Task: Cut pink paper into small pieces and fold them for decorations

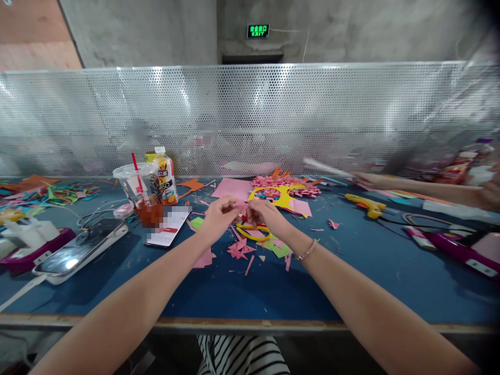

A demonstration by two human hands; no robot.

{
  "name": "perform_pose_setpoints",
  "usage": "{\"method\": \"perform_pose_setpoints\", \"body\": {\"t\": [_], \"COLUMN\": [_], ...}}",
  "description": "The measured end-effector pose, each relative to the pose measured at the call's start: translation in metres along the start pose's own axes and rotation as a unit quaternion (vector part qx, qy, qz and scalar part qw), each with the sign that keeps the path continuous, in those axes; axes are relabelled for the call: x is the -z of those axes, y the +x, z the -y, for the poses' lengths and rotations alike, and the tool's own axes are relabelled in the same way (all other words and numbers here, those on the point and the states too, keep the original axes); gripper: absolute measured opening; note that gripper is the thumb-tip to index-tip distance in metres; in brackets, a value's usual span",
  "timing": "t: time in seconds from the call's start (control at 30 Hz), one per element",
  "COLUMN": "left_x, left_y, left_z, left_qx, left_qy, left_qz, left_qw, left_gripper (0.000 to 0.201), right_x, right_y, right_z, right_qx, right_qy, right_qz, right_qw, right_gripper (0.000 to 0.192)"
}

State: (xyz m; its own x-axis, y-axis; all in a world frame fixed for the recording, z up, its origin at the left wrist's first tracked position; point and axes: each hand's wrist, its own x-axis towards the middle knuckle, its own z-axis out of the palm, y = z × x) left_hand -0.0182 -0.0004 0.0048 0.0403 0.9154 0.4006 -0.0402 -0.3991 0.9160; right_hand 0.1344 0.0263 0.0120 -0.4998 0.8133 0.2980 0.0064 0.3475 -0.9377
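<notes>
My left hand [225, 213] and my right hand [265, 212] meet above the middle of the blue table, fingers pinched together. Between their fingertips is a small piece of pink paper [241, 205], largely covered by the fingers. A yellow looped object [255, 233] lies just beneath my hands, partly hidden, so its kind is unclear. Nearer to me are folded pink paper pieces [239, 250] and green paper scraps [280, 249]. Just beyond my hands, a cut yellow sheet [287, 197] lies beside a pile of pink paper pieces [269, 180].
To the left stand a lidded cup [140, 192] with a red straw and a bottle [165, 177], near phones [84, 247] and cables. A yellow glue gun [367, 204] lies right, near a purple power strip [461, 252]. Another person's arm [422, 188] reaches in there. A perforated metal screen [242, 114] borders the back.
</notes>
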Motion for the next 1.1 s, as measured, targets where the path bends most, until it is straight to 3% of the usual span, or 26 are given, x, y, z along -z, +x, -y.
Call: {"method": "perform_pose_setpoints", "body": {"t": [0.1,0.27,0.4,0.53,0.67,0.83,0.97,1.1], "left_x": [0.0018,0.0052,0.0045,0.0014,-0.0002,-0.0001,0.0005,0.0014], "left_y": [0.0015,0.0018,0.0008,0.0017,0.002,0.002,0.003,0.0041], "left_z": [0.0026,0.004,0.0027,0.0023,0.0015,0.0015,0.0016,0.0018], "left_qx": [-0.055,-0.141,-0.077,0.011,0.077,0.079,0.084,0.108], "left_qy": [0.055,0.141,0.033,-0.101,-0.11,-0.103,-0.137,-0.196], "left_qz": [-0.028,-0.037,-0.015,-0.036,-0.012,-0.007,-0.034,-0.028], "left_qw": [0.997,0.979,0.996,0.994,0.991,0.992,0.987,0.974], "left_gripper": [0.014,0.026,0.022,0.026,0.025,0.022,0.022,0.02], "right_x": [0.0,-0.006,-0.0069,-0.0058,-0.0065,-0.0067,-0.0061,-0.0072], "right_y": [0.0005,0.0015,0.0012,-0.001,-0.0022,-0.0009,0.0015,0.0023], "right_z": [0.0,0.0032,0.0047,0.0055,0.0048,0.0026,0.0004,0.0017], "right_qx": [-0.033,-0.048,-0.021,0.031,0.065,0.07,0.09,0.086], "right_qy": [0.067,0.098,0.035,-0.075,-0.151,-0.141,-0.105,-0.066], "right_qz": [-0.001,-0.042,-0.05,-0.037,-0.038,-0.044,-0.065,-0.091], "right_qw": [0.997,0.993,0.998,0.996,0.986,0.987,0.988,0.99], "right_gripper": [0.036,0.021,0.017,0.016,0.019,0.014,0.003,0.007]}}
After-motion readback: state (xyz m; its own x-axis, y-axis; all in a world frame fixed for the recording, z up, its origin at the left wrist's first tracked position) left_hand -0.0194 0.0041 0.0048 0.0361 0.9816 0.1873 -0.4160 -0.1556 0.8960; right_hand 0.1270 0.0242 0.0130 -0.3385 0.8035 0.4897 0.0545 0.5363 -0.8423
